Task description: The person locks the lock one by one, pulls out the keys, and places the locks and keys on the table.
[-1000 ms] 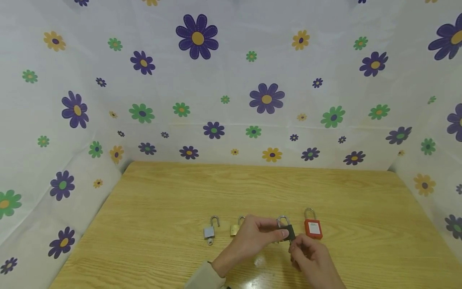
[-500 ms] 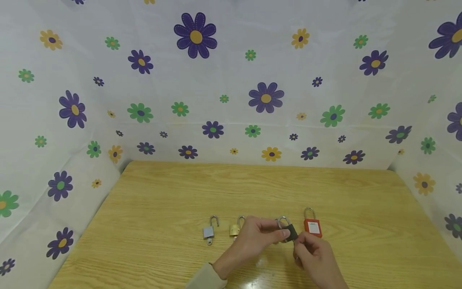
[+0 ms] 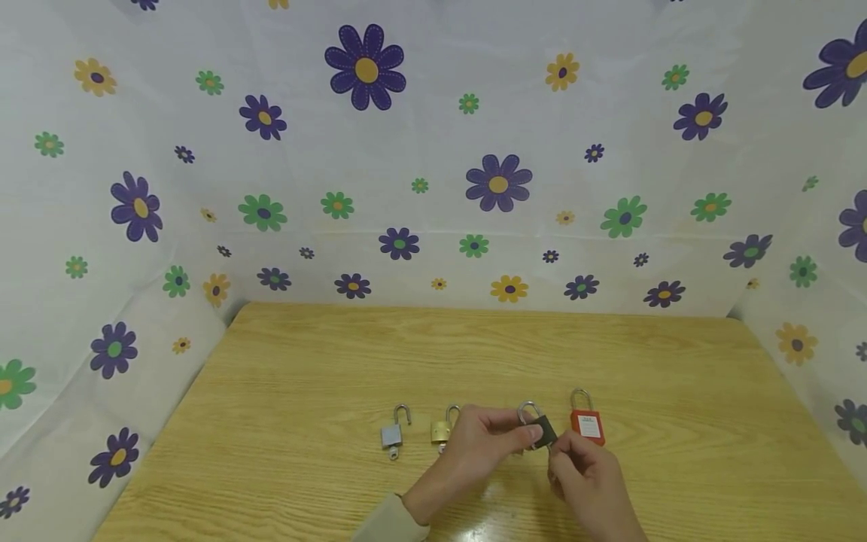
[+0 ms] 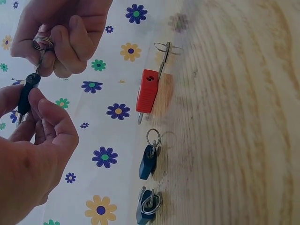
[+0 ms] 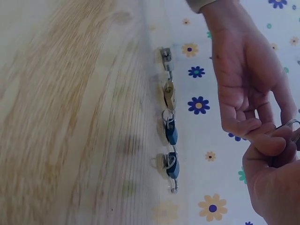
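My left hand pinches a black padlock between thumb and fingers, holding it above the table with its silver shackle up. At the padlock's lower end, my right hand pinches a key, which enters the keyhole in the left wrist view. Metal rings hang from that key by the right fingers. In the right wrist view the held padlock is hidden behind the hands. A red padlock with a white label lies just beyond my right hand, its lower edge near the fingers.
On the wooden table, a silver padlock and a brass padlock lie left of my hands, shackles open. Two blue padlocks with key rings lie in the same row, mostly covered by my left hand in the head view. Flowered cloth surrounds the table.
The black padlock has tilted slightly and risen a little in my left hand. My right hand has shifted slightly right with the key. The other padlocks stay put.
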`<state>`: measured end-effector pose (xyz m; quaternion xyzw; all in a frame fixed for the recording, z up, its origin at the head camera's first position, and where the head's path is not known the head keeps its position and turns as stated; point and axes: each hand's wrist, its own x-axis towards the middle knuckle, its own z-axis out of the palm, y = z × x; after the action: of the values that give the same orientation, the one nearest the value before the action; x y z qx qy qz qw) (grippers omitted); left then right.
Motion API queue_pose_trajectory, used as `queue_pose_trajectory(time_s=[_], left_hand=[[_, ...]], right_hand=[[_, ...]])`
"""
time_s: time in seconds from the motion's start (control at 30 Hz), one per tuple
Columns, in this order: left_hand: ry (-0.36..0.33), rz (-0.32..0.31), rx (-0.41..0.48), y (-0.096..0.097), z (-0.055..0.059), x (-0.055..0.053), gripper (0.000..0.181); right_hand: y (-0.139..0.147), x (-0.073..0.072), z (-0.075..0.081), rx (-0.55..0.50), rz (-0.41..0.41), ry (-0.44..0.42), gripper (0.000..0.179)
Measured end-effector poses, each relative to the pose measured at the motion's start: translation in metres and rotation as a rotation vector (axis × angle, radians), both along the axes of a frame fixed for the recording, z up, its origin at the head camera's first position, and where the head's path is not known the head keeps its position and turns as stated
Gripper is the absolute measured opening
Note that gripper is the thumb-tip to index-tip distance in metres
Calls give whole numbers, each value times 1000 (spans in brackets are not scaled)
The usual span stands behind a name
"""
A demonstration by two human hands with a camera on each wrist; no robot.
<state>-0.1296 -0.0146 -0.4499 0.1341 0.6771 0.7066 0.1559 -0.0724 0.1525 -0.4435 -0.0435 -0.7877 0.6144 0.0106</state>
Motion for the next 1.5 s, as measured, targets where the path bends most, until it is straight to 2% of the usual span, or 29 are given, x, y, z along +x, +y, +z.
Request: queue_pose_trajectory(time_s=[0.1, 0.23, 0.37, 0.47, 0.57, 0.8, 0.9, 1.13, 1.3, 1.5], left_hand=[[-11, 0, -2, 0, 0, 0, 21], [-58, 49, 2, -7, 3, -6, 25], [-56, 110, 11, -21, 10, -16, 27], [-25, 128, -24, -32, 16, -23, 28], [-28, 150, -56, -39, 18, -26, 29], [-33, 161, -72, -41, 13, -27, 27], [-28, 167, -79, -39, 11, -26, 27], [-55, 169, -85, -39, 8, -22, 27], [-71, 174, -94, -40, 9, -20, 28], [-66, 166, -108, -43, 9, -21, 29]], right_hand=[[2, -1, 0, -59, 28, -55, 16], [4, -3, 0, -48, 46, -97, 16], [8, -4, -2, 41, 37, -189, 14], [12, -4, -5, 137, 31, -253, 11], [17, -5, -9, 231, 33, -298, 10], [29, -3, -20, 468, 51, -322, 18], [30, -3, -24, 502, 58, -328, 20], [27, -9, -28, 597, 98, -235, 27], [25, -14, -27, 657, 128, -199, 34], [23, -18, -27, 677, 160, -211, 35]])
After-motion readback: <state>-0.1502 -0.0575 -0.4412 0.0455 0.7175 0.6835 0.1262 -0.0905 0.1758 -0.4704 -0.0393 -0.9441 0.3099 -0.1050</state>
